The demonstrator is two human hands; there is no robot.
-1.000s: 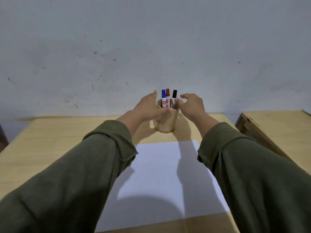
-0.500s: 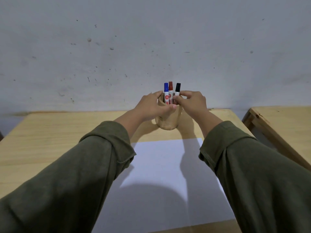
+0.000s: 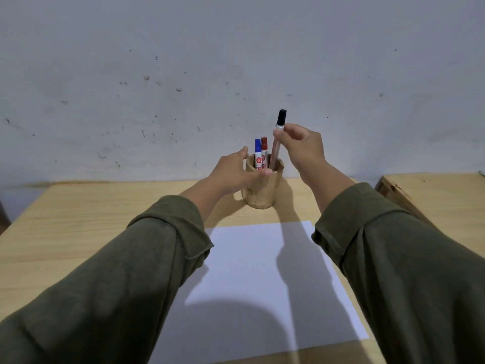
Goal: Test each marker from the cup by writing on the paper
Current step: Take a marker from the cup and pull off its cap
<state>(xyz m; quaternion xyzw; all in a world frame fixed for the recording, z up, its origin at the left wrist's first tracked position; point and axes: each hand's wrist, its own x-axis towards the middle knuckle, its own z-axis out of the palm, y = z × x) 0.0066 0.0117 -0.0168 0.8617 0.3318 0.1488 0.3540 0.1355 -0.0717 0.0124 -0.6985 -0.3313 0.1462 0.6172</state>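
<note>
A tan wooden cup (image 3: 265,191) stands at the back of the table near the wall. My left hand (image 3: 233,172) wraps around its left side and rim, steadying it. A blue-capped marker (image 3: 258,153) and a red-capped marker (image 3: 264,151) stand inside it. My right hand (image 3: 304,148) pinches the black-capped marker (image 3: 278,135) near its top, holding it upright and lifted, with its lower end still within the cup's mouth. A white sheet of paper (image 3: 257,271) lies flat on the table in front of the cup, blank, partly crossed by my arms' shadows.
The light wooden table (image 3: 78,227) runs left and right under my green sleeves. A second wooden table (image 3: 433,198) stands apart at the right. A scuffed grey-white wall (image 3: 236,74) rises right behind the cup.
My right hand closed on the black-capped marker and has raised it up out of the cup. My left hand stayed on the cup.
</note>
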